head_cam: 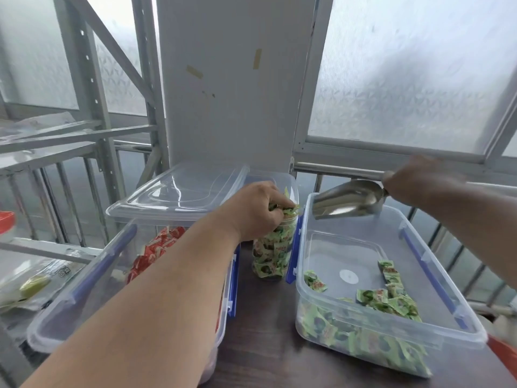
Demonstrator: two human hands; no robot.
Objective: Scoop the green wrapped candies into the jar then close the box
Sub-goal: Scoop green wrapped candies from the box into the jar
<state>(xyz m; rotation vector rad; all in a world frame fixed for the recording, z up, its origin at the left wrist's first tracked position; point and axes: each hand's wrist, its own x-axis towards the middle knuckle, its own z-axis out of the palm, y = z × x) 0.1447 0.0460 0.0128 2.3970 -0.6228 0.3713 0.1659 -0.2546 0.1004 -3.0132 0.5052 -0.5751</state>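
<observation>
A clear jar point(272, 253) packed with green wrapped candies stands on the dark table between two plastic boxes. My left hand point(258, 210) sits on the jar's mouth, its fingers curled over the heaped candies at the top. My right hand point(414, 179) grips the handle of a metal scoop point(349, 198), which hangs empty above the far end of the right box point(453, 301). That open box holds green candies point(389, 298) along its near side. A clear lid point(181, 189) lies on top of the left box.
The left box point(92, 284) holds red wrapped candies point(156, 247) and has blue clips. A white board leans behind the jar. A metal shelf frame point(92, 113) stands at left, a window and railing point(335, 168) at the back and right.
</observation>
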